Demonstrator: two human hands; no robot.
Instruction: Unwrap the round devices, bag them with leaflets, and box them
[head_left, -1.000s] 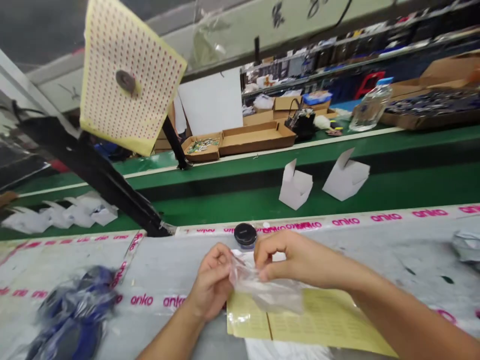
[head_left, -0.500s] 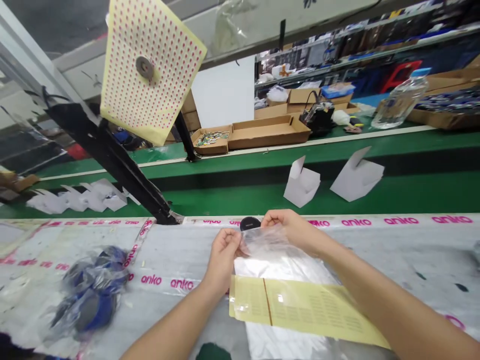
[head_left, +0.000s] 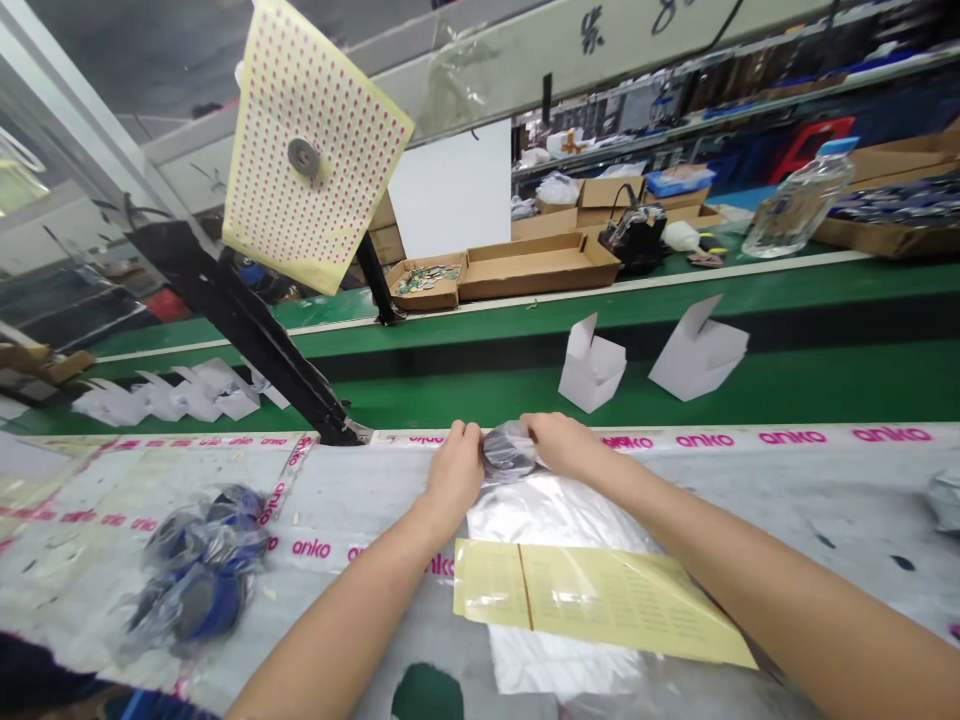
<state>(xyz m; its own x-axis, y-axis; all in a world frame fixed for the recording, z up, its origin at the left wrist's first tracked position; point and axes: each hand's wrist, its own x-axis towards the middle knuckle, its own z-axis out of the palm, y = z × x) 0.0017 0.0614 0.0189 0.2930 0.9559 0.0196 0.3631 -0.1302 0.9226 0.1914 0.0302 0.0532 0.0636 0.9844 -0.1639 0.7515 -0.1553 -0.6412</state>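
Observation:
A round black object (head_left: 510, 455) lies at the far edge of the bench, now seen through clear plastic. My left hand (head_left: 456, 468) grips the left side of the clear plastic bag (head_left: 517, 472) with bent fingers. On the other side, my right hand (head_left: 564, 444) pinches the bag's right edge, fingertips partly hidden. Just below the hands is a stack of clear plastic bags (head_left: 551, 515), crossed by a yellow printed sheet (head_left: 592, 595) with a brown line.
Blue-and-grey round items in plastic (head_left: 206, 570) lie at left. Folded white boxes (head_left: 592, 365) stand on the green belt (head_left: 465, 370) beyond. A slanted black post (head_left: 247, 340) and a hanging yellow dotted sheet (head_left: 315, 140) are at upper left.
The clear bag has moved forward over the round black object, which was mostly uncovered before. Both hands have closed in around it, and the view has shifted slightly.

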